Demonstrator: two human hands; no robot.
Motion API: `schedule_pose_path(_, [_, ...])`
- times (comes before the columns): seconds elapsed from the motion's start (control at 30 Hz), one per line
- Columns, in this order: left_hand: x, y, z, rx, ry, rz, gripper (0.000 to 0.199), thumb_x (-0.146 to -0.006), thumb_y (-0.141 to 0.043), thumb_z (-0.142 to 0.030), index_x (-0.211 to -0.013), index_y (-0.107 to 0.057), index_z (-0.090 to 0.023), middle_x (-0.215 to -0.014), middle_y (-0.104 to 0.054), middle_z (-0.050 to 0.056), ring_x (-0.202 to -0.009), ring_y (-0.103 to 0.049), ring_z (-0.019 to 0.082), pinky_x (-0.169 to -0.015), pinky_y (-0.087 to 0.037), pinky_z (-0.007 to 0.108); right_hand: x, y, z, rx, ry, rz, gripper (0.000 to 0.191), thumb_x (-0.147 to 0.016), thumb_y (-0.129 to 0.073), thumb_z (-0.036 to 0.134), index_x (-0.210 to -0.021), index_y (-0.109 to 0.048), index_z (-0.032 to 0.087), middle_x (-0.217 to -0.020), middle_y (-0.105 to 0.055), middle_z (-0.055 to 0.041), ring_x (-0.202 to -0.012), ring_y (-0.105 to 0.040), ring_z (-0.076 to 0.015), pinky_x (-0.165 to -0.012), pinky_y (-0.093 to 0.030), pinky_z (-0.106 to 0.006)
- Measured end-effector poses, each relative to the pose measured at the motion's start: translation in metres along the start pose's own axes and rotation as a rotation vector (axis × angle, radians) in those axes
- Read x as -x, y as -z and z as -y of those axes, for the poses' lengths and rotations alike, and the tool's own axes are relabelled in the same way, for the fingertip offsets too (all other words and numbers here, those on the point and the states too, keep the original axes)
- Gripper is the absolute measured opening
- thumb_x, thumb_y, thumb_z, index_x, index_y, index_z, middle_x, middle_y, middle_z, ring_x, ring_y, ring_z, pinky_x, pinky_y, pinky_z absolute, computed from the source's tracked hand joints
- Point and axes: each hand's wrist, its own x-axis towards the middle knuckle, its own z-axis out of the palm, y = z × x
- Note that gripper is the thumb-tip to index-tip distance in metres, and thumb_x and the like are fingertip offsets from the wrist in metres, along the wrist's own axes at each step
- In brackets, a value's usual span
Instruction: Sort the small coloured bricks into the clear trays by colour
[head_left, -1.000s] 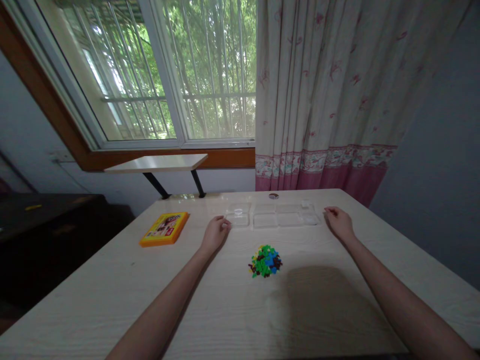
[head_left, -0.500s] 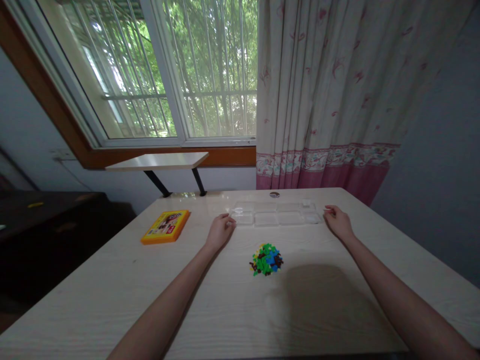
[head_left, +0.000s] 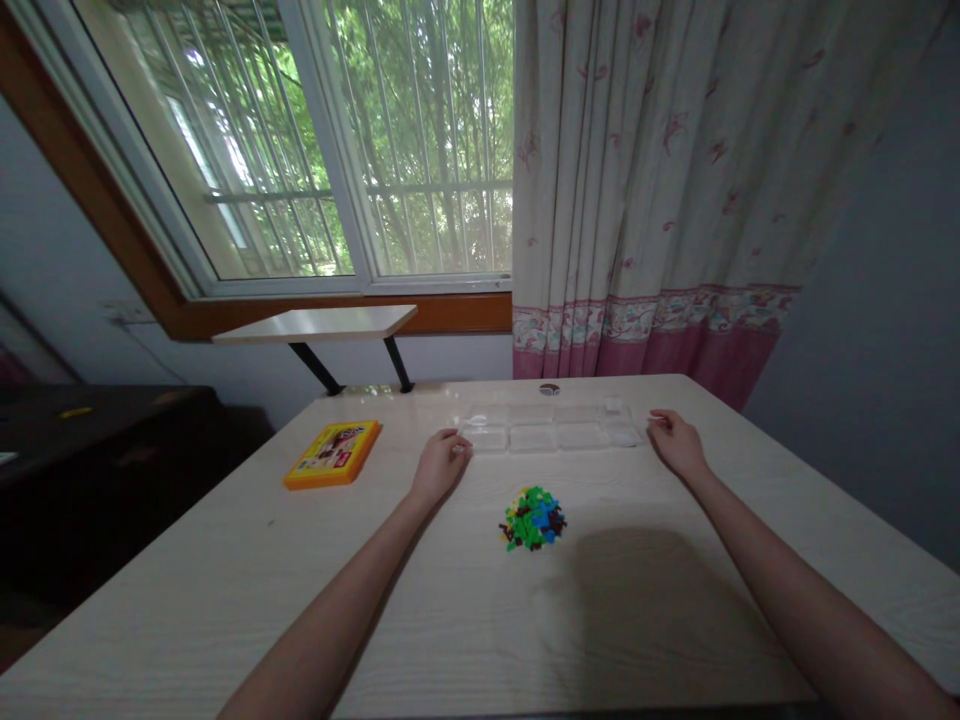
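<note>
A long clear plastic compartment tray (head_left: 532, 437) lies flat across the far part of the table. My left hand (head_left: 441, 466) rests on the table with its fingers curled at the tray's left end. At the opposite end, my right hand (head_left: 677, 443) has thumb and fingers bent in at the tray's right edge; the exact contact is hard to see. Between my forearms, nearer to me than the tray, sits a small heap of green, blue, yellow and dark brown plastic pieces (head_left: 534, 519).
A yellow-orange box (head_left: 334, 455) with a printed top lies on the left of the pale wooden table (head_left: 442, 620). Behind it, a small raised shelf (head_left: 322, 322) stands on black legs. A barred window and a floral curtain (head_left: 637, 200) are beyond the table.
</note>
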Motion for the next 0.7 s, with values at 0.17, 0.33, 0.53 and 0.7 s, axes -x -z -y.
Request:
schedule_pose_path(0.17, [0.0006, 0.0, 0.0002, 0.01, 0.002, -0.002, 0.02, -0.075, -0.05, -0.029, -0.082, -0.066, -0.018, -0.102, -0.056, 0.009, -0.099, -0.052, 0.022, -0.088, -0.039, 0.034, 0.0008, 0.0007, 0.0011, -0.012, -0.01, -0.002, 0.032, -0.072, -0.046, 0.026, -0.099, -0.058, 0.014, -0.077, -0.065, -0.0068, -0.068, -0.059, -0.0178, -0.069, -0.042, -0.028])
schedule_pose_path(0.33, [0.0014, -0.0002, -0.0002, 0.015, 0.002, -0.001, 0.019, -0.074, -0.05, -0.028, -0.081, -0.066, -0.018, -0.102, -0.055, 0.008, -0.098, -0.052, 0.021, -0.088, -0.039, 0.034, 0.0015, 0.0012, 0.0014, -0.018, -0.014, -0.008, 0.034, -0.072, -0.045, 0.027, -0.101, -0.057, 0.014, -0.079, -0.065, -0.0076, -0.073, -0.059, -0.0192, -0.071, -0.042, -0.029])
schedule_pose_path(0.53, [0.0015, -0.0006, 0.0001, 0.009, 0.005, 0.002, 0.02, -0.074, -0.05, -0.029, -0.081, -0.066, -0.019, -0.102, -0.055, 0.008, -0.098, -0.052, 0.022, -0.088, -0.04, 0.033, 0.0021, 0.0021, 0.0018, -0.014, -0.004, 0.014, 0.032, -0.072, -0.045, 0.026, -0.098, -0.059, 0.014, -0.079, -0.065, -0.0076, -0.071, -0.059, -0.0183, -0.07, -0.043, -0.028])
schedule_pose_path(0.7, [0.0031, 0.0, -0.0033, 0.025, 0.017, -0.011, 0.028, -0.069, -0.053, -0.026, -0.094, -0.062, -0.018, -0.106, -0.053, 0.008, -0.099, -0.052, 0.021, -0.089, -0.04, 0.032, 0.0028, 0.0023, 0.0017, -0.02, -0.016, 0.032, 0.03, -0.072, -0.045, 0.026, -0.094, -0.061, 0.014, -0.081, -0.066, -0.0086, -0.072, -0.059, -0.0187, -0.069, -0.043, -0.028])
